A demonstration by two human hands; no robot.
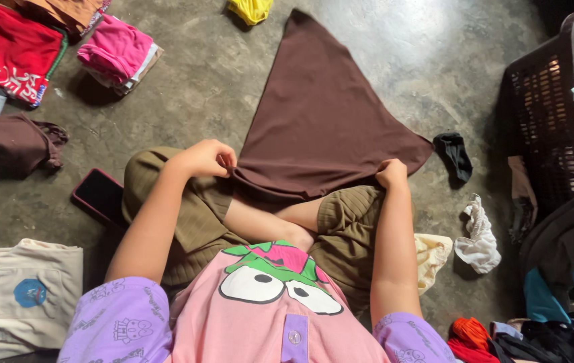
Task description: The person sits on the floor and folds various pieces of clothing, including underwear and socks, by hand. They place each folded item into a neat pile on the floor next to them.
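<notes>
A large brown cloth [324,117] lies spread on the concrete floor in front of my crossed legs, tapering to a point at the far end. My left hand [205,158] pinches its near left corner over my knee. My right hand [391,174] grips the near right edge of the same cloth. Both hands hold the cloth's near edge against my olive ribbed shorts [193,222].
Folded clothes lie at far left: a red one [5,47], a pink pile [117,52], a brown bundle [19,142], a beige piece [21,296]. A phone [99,195] lies by my left knee. A dark laundry basket [549,121] stands right, with a black sock [455,154] and white rag [478,235] nearby.
</notes>
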